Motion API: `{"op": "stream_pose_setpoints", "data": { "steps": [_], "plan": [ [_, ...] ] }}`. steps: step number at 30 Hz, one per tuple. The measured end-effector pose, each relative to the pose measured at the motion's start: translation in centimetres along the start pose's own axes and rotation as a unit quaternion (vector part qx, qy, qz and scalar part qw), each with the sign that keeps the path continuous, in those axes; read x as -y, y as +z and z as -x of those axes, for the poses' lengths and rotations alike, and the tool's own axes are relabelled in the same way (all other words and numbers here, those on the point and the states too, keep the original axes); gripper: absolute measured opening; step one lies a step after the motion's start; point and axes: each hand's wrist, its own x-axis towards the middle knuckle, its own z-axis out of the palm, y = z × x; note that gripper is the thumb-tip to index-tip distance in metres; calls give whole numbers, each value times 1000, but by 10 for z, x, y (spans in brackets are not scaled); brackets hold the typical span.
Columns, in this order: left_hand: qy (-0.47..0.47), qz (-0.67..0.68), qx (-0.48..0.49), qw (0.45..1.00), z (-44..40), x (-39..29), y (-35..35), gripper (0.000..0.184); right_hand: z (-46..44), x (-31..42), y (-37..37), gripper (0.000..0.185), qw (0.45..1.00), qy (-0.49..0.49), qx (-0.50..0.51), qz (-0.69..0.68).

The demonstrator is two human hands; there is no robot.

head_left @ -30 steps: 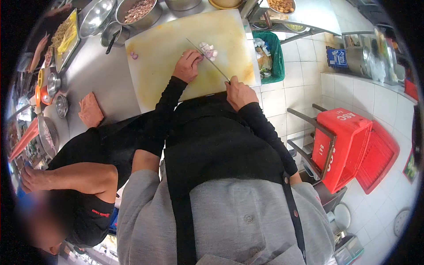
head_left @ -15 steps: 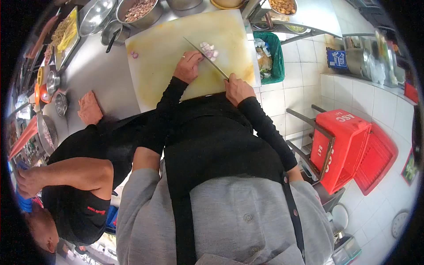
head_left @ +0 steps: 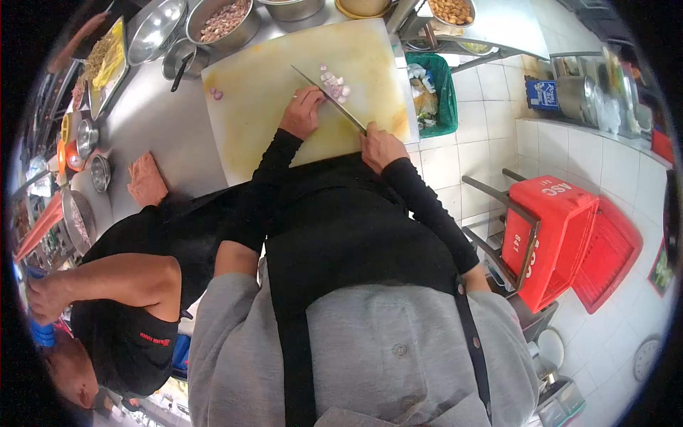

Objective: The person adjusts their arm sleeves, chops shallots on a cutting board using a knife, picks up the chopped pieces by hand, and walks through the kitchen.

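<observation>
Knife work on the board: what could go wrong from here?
Finger cut: the left hand sits close beside the knife gripped in the right hand, so a slip might nick it.
Scatter: the cut purple-white pieces lie loose by the knife and could get pushed about the cutting board.

Single head cam, worn by person, fisheye, dark rounded corners. Faces forward, steeply down. Wearer's grey shirt closest to lens, below cutting board in frame. Board farther off, seen from above. View spreads to bench left of board, tiled floor right.
</observation>
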Motion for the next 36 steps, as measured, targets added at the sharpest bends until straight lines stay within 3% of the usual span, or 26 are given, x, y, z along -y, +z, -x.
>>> {"op": "stream_pose_setpoints", "data": {
  "steps": [6,9,12,15,21,36],
  "plan": [
    [11,-52,33,998,-11,-8,-5,13,0,-8,1,34,999,28,-22,-7],
    [-138,-19,30,990,-10,-14,4,14,12,1,4,34,998,53,-24,-19],
    [-162,73,-21,984,-10,-24,8,14,15,6,9,34,997,63,-30,-30],
    [-153,120,-22,981,-10,-26,2,14,17,8,9,34,997,71,-25,-23],
    [36,34,64,997,-10,2,-9,22,20,17,2,34,997,77,-22,6],
    [58,-9,62,996,1,17,-1,29,14,21,6,34,997,68,-22,1]
  ]
}}
